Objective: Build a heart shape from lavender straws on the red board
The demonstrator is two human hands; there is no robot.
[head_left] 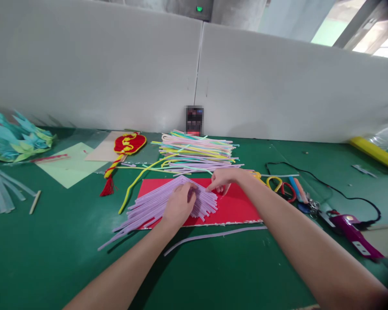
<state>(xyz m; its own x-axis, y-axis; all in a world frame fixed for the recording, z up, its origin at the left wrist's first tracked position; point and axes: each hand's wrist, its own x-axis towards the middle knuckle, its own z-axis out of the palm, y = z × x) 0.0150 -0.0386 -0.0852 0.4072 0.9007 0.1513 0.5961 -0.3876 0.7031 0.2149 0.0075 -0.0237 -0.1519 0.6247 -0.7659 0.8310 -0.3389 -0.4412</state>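
Fingers of the left hand (180, 200) curled loosely over a fan of purple strips (150, 204); pinching or merely pressing, impossible to tell. Just right of them, index finger of the right hand (224, 177) stretched out to the fan's shorter side, other fingers folded in; contact at the tip likely, not certain. Under and around the fingers, strips laid as a chevron: peak just beyond the left fingers, long leg sloping leftward and nearer, with staggered ends, short leg down between the two hands. Beneath that, a red board (233, 209).

By the look of it, chevron already formed and most purple strips gathered in; ends not yet even, fixing at the peak unclear. Nearer than the fingers, one loose purple strip (216, 235), left out of the fan. Beyond the fingertips, a heap of many-coloured strips (197, 153), seemingly unused so far. Farther left, a tasselled red-and-yellow ornament (129, 144), apparently complete. Right of the right fingers, scissors (273, 178); farther out, a purple corded tool (355, 234).
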